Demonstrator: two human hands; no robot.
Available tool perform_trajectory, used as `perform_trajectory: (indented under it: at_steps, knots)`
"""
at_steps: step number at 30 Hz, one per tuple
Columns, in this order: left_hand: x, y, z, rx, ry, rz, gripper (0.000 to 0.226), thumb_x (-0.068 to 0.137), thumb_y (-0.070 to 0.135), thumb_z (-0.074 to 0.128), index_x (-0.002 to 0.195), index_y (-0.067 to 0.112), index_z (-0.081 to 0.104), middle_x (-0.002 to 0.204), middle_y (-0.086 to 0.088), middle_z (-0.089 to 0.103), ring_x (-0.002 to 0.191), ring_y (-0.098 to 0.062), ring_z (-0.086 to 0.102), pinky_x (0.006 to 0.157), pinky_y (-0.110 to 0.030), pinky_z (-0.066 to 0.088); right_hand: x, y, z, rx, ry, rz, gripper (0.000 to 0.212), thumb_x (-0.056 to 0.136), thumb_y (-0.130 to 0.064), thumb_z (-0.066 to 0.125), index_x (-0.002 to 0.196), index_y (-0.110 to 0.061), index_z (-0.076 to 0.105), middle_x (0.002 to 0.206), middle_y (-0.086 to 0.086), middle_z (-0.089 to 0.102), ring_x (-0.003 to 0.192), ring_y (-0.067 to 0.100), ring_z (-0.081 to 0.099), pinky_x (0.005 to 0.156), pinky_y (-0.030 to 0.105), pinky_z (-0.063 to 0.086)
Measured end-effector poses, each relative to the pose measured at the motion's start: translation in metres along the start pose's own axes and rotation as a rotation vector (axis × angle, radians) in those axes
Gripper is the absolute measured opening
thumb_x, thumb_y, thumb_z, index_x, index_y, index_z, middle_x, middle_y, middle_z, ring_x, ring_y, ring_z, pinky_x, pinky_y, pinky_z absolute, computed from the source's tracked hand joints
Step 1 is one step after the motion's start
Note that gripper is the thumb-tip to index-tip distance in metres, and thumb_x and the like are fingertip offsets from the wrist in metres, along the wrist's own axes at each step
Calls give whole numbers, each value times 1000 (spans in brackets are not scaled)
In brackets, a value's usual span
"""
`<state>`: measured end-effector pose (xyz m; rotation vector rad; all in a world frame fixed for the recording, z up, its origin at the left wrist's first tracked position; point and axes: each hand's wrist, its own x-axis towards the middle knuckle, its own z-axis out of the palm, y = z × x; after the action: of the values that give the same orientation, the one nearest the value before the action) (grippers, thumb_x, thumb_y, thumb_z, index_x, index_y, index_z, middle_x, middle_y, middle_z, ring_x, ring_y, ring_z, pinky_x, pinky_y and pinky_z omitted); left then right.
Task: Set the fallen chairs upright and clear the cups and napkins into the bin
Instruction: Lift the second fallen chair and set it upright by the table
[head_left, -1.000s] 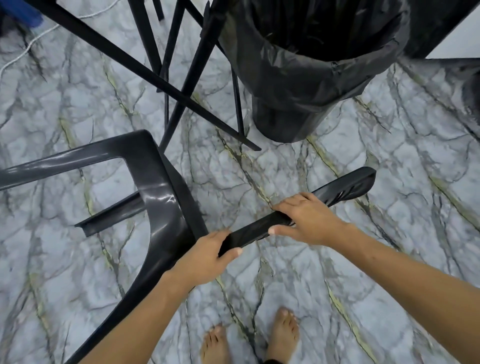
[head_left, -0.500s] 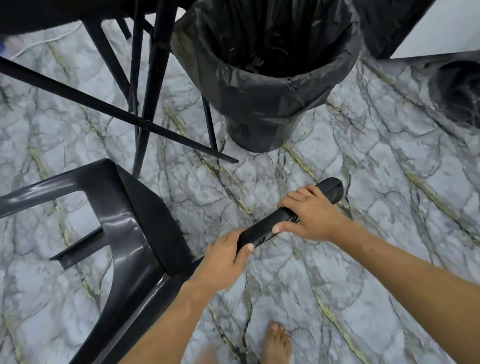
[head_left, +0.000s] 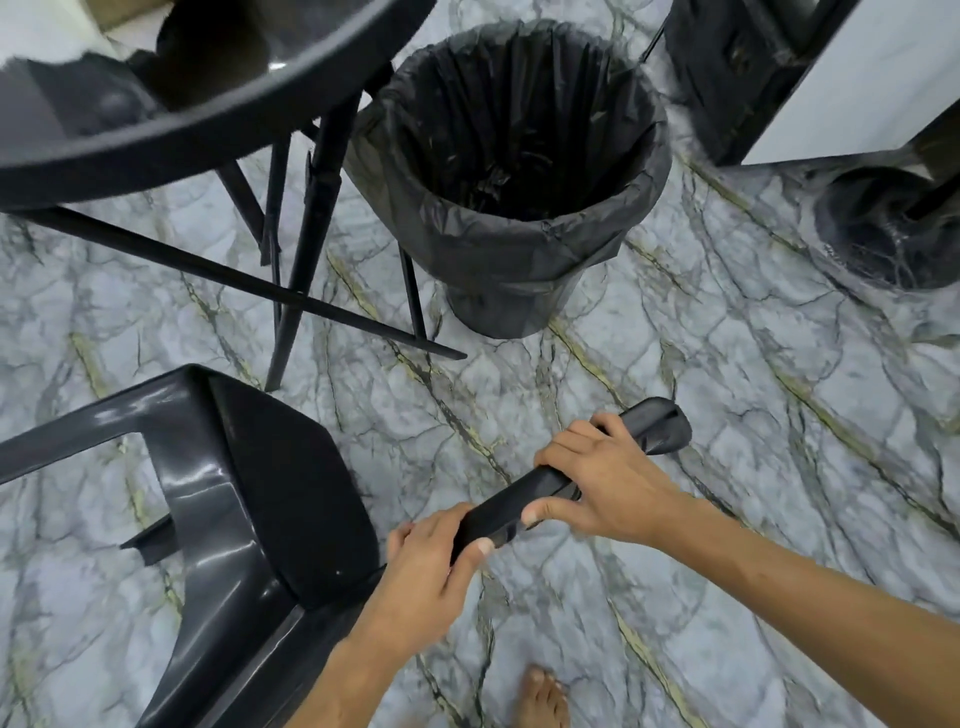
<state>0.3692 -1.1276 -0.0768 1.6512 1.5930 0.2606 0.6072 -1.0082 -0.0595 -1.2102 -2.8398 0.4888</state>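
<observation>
A glossy black plastic chair (head_left: 223, 519) lies tilted on the marble floor at the lower left, its seat underside facing me. One of its legs sticks out to the right, and both hands grip that leg. My left hand (head_left: 423, 577) holds it near the seat. My right hand (head_left: 602, 480) holds it farther out, just short of the leg's foot. The bin (head_left: 511, 171), lined with a black bag, stands upright just beyond the hands. No cups or napkins are in view.
A dark round table (head_left: 171, 104) on thin black crossed legs (head_left: 306, 249) stands at the upper left, next to the bin. A black round base (head_left: 893, 228) and a dark cabinet (head_left: 737, 67) sit at the upper right. One bare foot (head_left: 540, 699) shows below.
Both hands have lifted the chair leg and swung it upward while my view rose; the table top and the bin's inside have come into view. The grips on the leg are unchanged.
</observation>
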Motion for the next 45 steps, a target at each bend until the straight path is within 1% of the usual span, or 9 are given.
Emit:
perform_trajectory:
  at_steps: [4, 9, 12, 15, 20, 29, 36, 41, 45]
  knots:
    - [-23, 15, -18, -111, 71, -4, 37, 100, 56, 32, 130, 39, 45, 106, 27, 55, 107, 8, 49, 108, -29, 22, -7, 10, -55, -59, -30, 50, 74, 84, -84, 29, 109, -25, 65, 98, -11, 62, 96, 15, 55, 97, 34, 29]
    - [-56, 24, -42, -206, 75, -19, 25, 99, 55, 46, 124, 51, 48, 102, 22, 61, 96, -7, 60, 89, -30, 50, -18, -5, -94, -21, -86, 86, 72, 84, -84, 22, 111, -30, 61, 101, -14, 58, 100, 14, 52, 89, 36, 33]
    - [-70, 31, -60, -251, 60, -56, 37, 94, 63, 47, 128, 48, 48, 116, 18, 61, 109, -4, 59, 87, -18, 51, -15, -31, -110, -37, -69, 89, 76, 82, -84, 16, 107, -29, 62, 99, -13, 58, 99, 13, 51, 86, 39, 33]
    - [-69, 51, -89, -169, -16, -7, 55, 93, 70, 39, 136, 37, 47, 111, 19, 62, 101, -3, 59, 87, -27, 51, -9, -62, -135, -71, -44, 51, 67, 83, -79, 26, 100, -26, 64, 93, -10, 57, 95, 15, 51, 84, 43, 37]
    - [-83, 94, -152, -196, -31, 22, 31, 95, 53, 52, 121, 37, 56, 99, 7, 71, 87, -10, 68, 79, -39, 57, 11, -119, -188, -111, -56, -52, 53, 87, -65, 37, 98, -20, 63, 93, -3, 60, 98, 21, 53, 85, 47, 36]
    - [-199, 108, -208, -353, 154, -9, 26, 97, 14, 62, 120, 27, 64, 100, 22, 73, 92, 1, 70, 75, -11, 50, 2, -210, -250, 51, -182, -117, 51, 95, -62, 44, 117, -18, 57, 108, -1, 55, 103, 19, 49, 88, 35, 38]
    - [-290, 87, -217, -234, 244, -50, 18, 95, 35, 64, 112, 42, 63, 92, 26, 71, 86, 2, 67, 73, -14, 49, -30, -295, -270, 217, -203, -148, 38, 97, -53, 50, 107, -17, 54, 97, -6, 49, 89, 12, 43, 71, 22, 35]
    - [-344, 91, -221, -132, 298, -16, 30, 94, 58, 50, 110, 37, 64, 97, 6, 72, 89, -10, 66, 79, -31, 52, -58, -366, -257, 175, -185, -172, 35, 99, -46, 48, 104, -11, 51, 106, 6, 54, 97, 22, 48, 79, 32, 39]
    - [-382, 91, -222, -74, 300, 28, 26, 97, 50, 49, 110, 32, 62, 99, 4, 71, 89, -11, 64, 81, -32, 50, -77, -407, -247, 172, -159, -162, 37, 98, -49, 49, 104, -13, 52, 103, 5, 52, 95, 22, 50, 79, 35, 43]
